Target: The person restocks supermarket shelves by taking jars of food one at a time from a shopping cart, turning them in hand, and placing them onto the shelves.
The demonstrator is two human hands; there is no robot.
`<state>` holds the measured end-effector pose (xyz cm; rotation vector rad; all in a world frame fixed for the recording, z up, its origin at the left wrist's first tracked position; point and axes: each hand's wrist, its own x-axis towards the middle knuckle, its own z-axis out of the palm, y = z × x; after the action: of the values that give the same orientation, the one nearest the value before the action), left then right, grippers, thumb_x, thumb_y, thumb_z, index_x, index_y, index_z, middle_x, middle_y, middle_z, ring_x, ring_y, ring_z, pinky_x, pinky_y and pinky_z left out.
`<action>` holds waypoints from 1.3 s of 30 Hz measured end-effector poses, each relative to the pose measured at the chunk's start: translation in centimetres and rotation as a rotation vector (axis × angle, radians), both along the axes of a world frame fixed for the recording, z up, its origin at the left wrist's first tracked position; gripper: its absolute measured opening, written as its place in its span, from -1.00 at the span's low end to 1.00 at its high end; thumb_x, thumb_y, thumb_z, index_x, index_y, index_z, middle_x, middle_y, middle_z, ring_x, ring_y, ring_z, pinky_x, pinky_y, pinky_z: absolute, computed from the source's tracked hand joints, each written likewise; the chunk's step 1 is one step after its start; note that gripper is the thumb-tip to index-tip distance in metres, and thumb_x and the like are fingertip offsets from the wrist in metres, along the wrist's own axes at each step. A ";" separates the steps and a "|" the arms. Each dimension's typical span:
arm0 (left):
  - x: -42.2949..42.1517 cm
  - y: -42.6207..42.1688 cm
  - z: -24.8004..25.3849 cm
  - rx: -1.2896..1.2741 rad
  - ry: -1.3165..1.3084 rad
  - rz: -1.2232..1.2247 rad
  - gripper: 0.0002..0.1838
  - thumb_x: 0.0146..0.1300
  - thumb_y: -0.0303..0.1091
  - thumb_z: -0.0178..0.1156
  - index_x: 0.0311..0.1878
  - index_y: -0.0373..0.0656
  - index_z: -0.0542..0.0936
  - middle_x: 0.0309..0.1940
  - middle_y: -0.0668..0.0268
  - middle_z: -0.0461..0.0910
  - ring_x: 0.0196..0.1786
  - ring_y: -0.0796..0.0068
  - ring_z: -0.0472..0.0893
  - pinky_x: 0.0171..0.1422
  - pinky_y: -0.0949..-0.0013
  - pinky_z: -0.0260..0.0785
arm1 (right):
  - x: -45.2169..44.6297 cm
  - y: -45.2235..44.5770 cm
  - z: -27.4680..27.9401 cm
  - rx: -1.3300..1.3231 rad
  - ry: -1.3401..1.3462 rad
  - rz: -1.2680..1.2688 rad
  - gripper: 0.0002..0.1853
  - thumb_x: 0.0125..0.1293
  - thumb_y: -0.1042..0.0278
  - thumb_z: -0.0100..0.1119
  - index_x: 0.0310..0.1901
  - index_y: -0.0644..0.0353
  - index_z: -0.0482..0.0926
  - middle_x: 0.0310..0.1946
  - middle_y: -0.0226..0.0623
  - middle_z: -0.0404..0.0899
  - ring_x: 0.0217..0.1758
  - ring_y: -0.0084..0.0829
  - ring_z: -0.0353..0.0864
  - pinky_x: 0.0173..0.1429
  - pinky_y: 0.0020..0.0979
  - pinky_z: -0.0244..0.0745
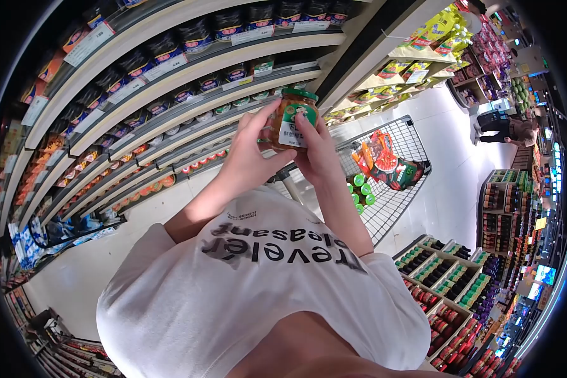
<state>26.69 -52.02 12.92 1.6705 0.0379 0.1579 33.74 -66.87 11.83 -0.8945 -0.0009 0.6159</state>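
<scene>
A glass jar [293,123] with a green lid and a green and white label is held up in front of the shelves. My left hand [255,138] is wrapped round one side of it, fingers behind and thumb along the lower edge. On the other side, my right hand [315,142] grips the jar with its thumb on the label. The jar stands nearly upright, lid toward the shelf. Just beyond my right forearm is a wire shopping cart [384,217] holding red and orange packets [384,157] and several green-lidded containers [361,191].
Curved shelves [201,75] of jars and packets run along the left and top. Yellow bags [438,31] hang at the upper right. Bins of bottles and jars [444,277] stand at the lower right. A person [513,129] is farther off at the right.
</scene>
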 end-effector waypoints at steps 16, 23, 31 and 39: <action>4.3 1.9 -5.5 -0.457 0.344 -0.146 -0.28 0.12 -0.40 0.60 0.35 -0.28 0.53 -0.20 0.22 0.74 -0.13 0.54 0.73 -0.08 0.48 0.57 | 2.6 -0.9 -3.8 -0.369 -0.180 0.038 -0.29 0.44 0.21 0.39 0.48 0.24 0.26 0.14 -0.27 0.57 0.11 -0.54 0.63 0.18 -0.40 0.57; 5.7 1.3 -6.3 -0.063 0.179 -0.023 -0.35 -0.02 -0.31 0.62 0.19 -0.24 0.64 -0.16 0.23 0.78 -0.11 0.45 0.76 0.02 0.35 0.57 | 5.2 -0.1 -2.4 -0.707 -0.439 0.063 -0.20 0.23 0.32 0.57 0.47 0.19 0.39 0.19 -0.13 0.57 0.08 -0.42 0.67 0.02 -0.38 0.69; 10.6 2.9 -6.2 0.552 0.086 0.070 -0.04 -0.14 0.17 0.59 0.30 -0.24 0.58 0.10 0.06 0.71 0.12 -0.03 0.69 0.26 0.05 0.52 | 10.1 1.7 -5.5 -0.381 -0.152 -0.092 -0.40 0.23 0.43 0.54 0.30 0.25 0.55 -0.05 -0.26 0.72 -0.12 -0.51 0.74 -0.24 -0.43 0.76; 14.4 6.3 -6.3 0.954 0.129 0.163 0.15 -0.12 0.10 0.61 0.54 -0.17 0.31 0.46 0.14 0.36 0.16 0.00 0.69 0.11 -0.04 0.61 | 18.4 3.5 -9.0 -0.377 -0.021 -0.332 -0.74 0.35 0.22 0.45 0.01 0.00 0.63 -0.22 -0.43 0.69 -0.40 -0.49 0.66 -0.41 -0.47 0.50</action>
<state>41.05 -45.76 6.62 2.6312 0.2237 0.2073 52.18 -63.42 2.87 -1.2345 0.2473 0.2978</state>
